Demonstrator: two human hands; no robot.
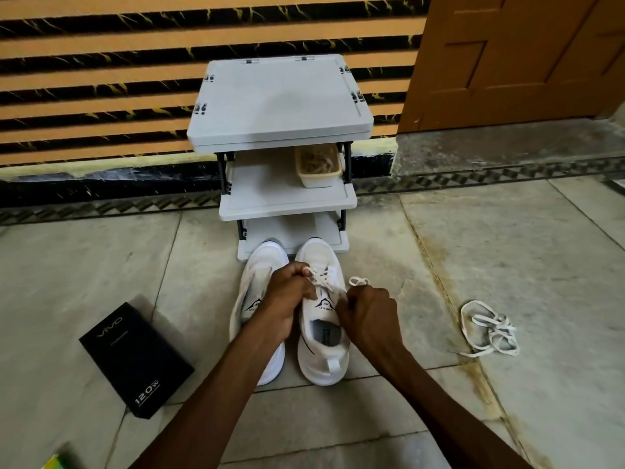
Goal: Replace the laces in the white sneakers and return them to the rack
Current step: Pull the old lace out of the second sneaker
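The rack (287,198) stands beyond both hands, against the striped wall, its shelves bare apart from a small tub (318,165) on the middle one. Just short of it, and directly under the hands, the two sneakers lie side by side on the floor, long axes running straight away from the person, toes toward the rack, heels nearest. The right sneaker (321,336) sits between the hands; the left sneaker (257,299) lies outside the left hand, half hidden by the wrist, and whether it is laced cannot be told. A black box (135,358) rests well off to the left hand's side, and a loose lace (488,328) lies well off to the right hand's side. The left hand (291,296) is closed, pinching the lace (321,277) over the eyelets. The right hand (368,311) is curled shut on the other end, a loop (358,281) showing above its knuckles. Both forearms reach forward, converging; tightening likely means pulling the ends apart across the shoe.
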